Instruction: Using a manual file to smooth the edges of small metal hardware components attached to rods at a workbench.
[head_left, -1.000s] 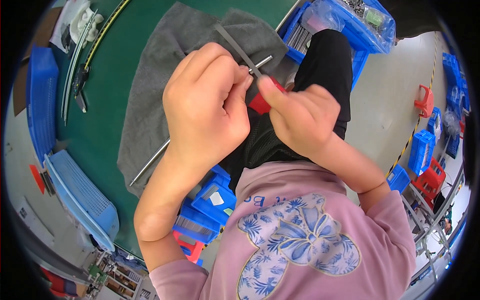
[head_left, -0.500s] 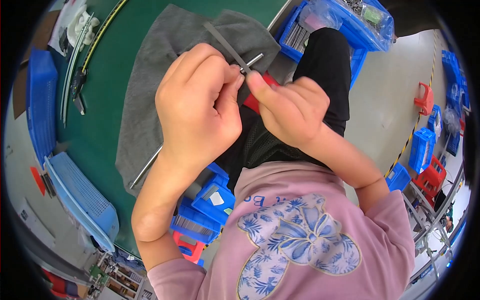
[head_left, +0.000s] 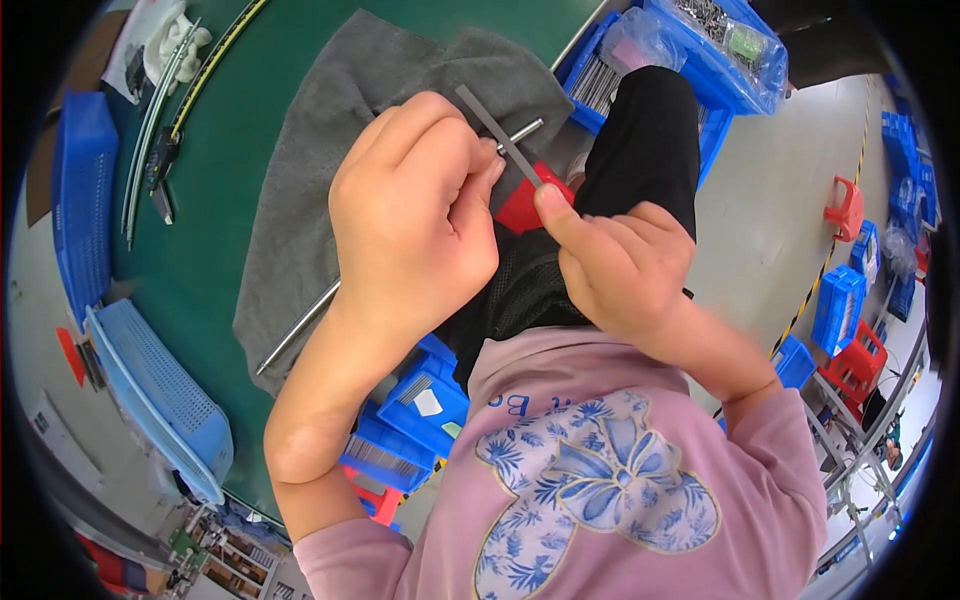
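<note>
My left hand (head_left: 412, 215) is closed around a thin shiny metal rod (head_left: 300, 325), whose long end slants down to the lower left beneath my forearm. The rod's short tip sticks out past my left thumb and fingertips. In my closed right hand (head_left: 630, 262) is a flat grey file (head_left: 495, 130), with the thumb pressed along it. The file lies across the rod just beyond my left fingertips. Its end inside my right hand is hidden. Under both hands spreads a grey cloth (head_left: 300, 200), and a red piece (head_left: 520, 208) shows between them.
The cloth lies on a green table (head_left: 215, 270). At left are a yellow-black tape or strip (head_left: 215, 60), a caliper-like tool (head_left: 160, 175), thin rods (head_left: 145, 150) and a light-blue basket (head_left: 165, 390). Blue bins (head_left: 590, 85) holding metal parts stand beside my knee.
My right hand has moved right and toward me, drawing the file along over the rod. My left hand, still holding the rod, has shifted slightly to the right.
</note>
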